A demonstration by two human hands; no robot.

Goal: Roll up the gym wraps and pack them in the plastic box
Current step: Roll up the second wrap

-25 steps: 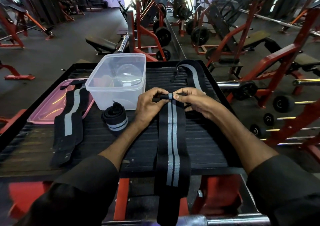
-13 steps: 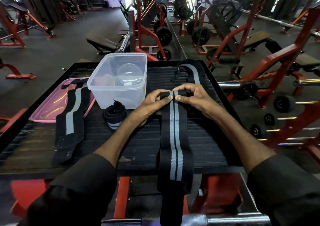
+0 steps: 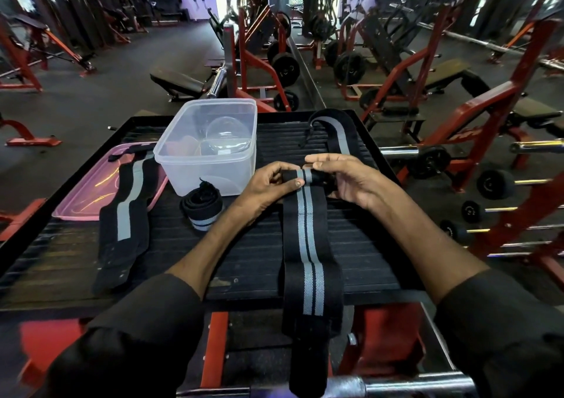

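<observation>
A long black wrap with two grey stripes [image 3: 308,257] lies along the ribbed black platform [image 3: 250,254] and hangs over its near edge. Its far end is curled into a small roll. My left hand [image 3: 268,184] pinches that roll from the left, and my right hand [image 3: 345,178] holds it from the right with fingers arched over it. A finished rolled wrap [image 3: 201,211] stands in front of the clear plastic box [image 3: 210,150]. Another flat wrap [image 3: 128,211] lies at the left, and a further one [image 3: 335,135] curves behind my hands.
A pink lid [image 3: 88,193] lies under the left wrap at the platform's left edge. A steel bar [image 3: 396,387] crosses just below the platform. Red gym machines, benches and weight plates fill the floor around, with dumbbell handles [image 3: 494,184] close on the right.
The roll at the wrap's far end has grown thicker. My right fingers have lifted and spread over it, and my left thumb now presses on the stripes.
</observation>
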